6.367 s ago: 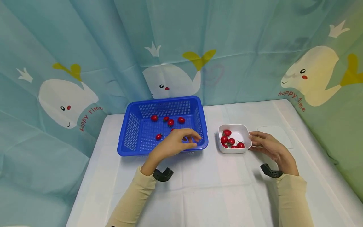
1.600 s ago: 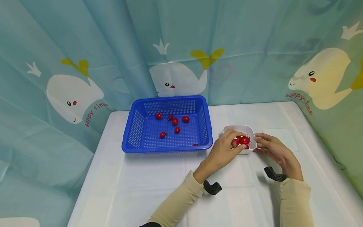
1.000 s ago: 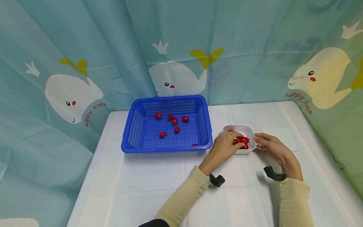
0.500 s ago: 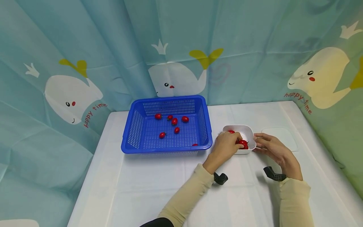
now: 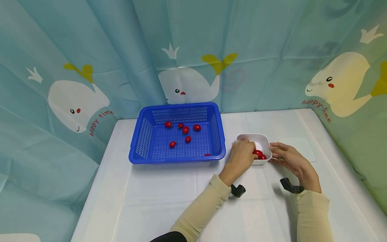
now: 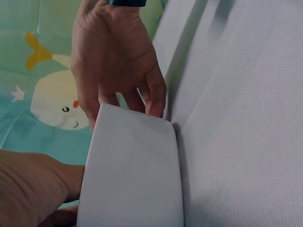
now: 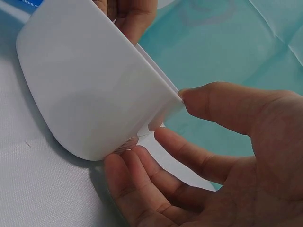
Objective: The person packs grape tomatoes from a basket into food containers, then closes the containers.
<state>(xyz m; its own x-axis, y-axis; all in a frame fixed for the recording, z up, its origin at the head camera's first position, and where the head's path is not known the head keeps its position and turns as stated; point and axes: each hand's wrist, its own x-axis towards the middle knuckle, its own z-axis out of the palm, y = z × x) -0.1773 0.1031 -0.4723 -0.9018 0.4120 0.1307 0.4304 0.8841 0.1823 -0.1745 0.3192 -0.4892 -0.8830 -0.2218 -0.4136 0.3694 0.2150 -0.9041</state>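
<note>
My left hand (image 5: 243, 154) reaches down over the left side of a small white plastic container (image 5: 262, 140). Its fingertips are hidden inside, right beside red cherry tomatoes (image 5: 258, 153), and I cannot tell whether they pinch one. At the container's right end, my right hand (image 5: 290, 158) steadies it: in the right wrist view the thumb lies at the rim and the curled fingers (image 7: 120, 179) meet the lower edge. From the left wrist camera, the container's outer wall (image 6: 137, 165) covers the tomatoes, with the right hand (image 6: 118, 56) beyond it.
To the left stands a blue perforated basket (image 5: 178, 160) with several cherry tomatoes (image 5: 185, 130) scattered in it, one half hidden behind its front rim. A flat, see-through lid (image 5: 299, 148) lies right of the container, behind the right hand. A whale-print curtain (image 5: 187, 33) hangs along the table's back.
From over the basket's front right corner, my left hand has moved right to the container, then lower into it. The tomatoes there have shifted. My right hand stays at the container's end.
</note>
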